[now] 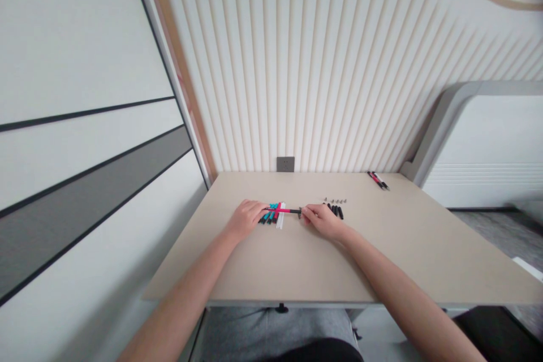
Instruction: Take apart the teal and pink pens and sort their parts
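Note:
A red and black pen [288,211] lies level between my two hands, above the tabletop. My left hand [246,216] is closed on its left end. At the black right end, my right hand [319,219] pinches with thumb and fingers; a small dark part [300,212] shows at these fingertips. Just behind the pen and beside my left hand are several blue and red pen barrels with black grips [268,217]. Thin white refills [280,220] lie next to them. Several black pen parts [335,210] sit to the right, partly hidden by my right hand.
Several small metallic pieces [336,201] stand in a row behind the black parts. Two pens [378,180] lie at the back right of the beige table [407,243]. A dark wall socket [285,164] is at the table's back edge, against the ribbed wall.

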`<state>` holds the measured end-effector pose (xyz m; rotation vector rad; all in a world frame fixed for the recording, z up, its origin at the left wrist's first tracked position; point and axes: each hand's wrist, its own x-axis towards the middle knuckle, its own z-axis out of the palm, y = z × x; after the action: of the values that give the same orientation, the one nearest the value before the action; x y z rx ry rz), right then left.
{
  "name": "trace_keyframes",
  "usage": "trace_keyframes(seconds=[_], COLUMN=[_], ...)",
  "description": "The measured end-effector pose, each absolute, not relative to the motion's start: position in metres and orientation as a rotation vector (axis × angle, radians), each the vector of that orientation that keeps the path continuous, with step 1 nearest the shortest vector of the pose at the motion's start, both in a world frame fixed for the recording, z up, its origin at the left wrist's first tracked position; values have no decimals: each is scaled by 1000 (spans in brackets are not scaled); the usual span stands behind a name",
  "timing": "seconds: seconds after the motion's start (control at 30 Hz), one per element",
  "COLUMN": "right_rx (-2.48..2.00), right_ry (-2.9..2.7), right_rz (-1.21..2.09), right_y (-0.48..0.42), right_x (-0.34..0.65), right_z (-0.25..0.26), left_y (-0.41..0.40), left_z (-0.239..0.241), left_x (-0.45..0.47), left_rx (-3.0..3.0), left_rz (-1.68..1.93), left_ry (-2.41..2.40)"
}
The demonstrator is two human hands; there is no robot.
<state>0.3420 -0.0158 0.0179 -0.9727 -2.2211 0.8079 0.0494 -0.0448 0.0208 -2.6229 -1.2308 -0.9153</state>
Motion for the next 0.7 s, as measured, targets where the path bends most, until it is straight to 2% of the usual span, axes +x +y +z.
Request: trace_keyframes(seconds=[0.27,0.7], right_rx=[-941,-980], right_ry=[-2146,-2317], right_rz=[650,405], right_y=[-12,-12], right_x=[344,342], right_z=[17,16], left_y=[-44,-44], left_z=[19,19], left_x=[49,49], left_rx=[-2608,-2605], left_rz=[-920,-859], left_ry=[-1277,-1216])
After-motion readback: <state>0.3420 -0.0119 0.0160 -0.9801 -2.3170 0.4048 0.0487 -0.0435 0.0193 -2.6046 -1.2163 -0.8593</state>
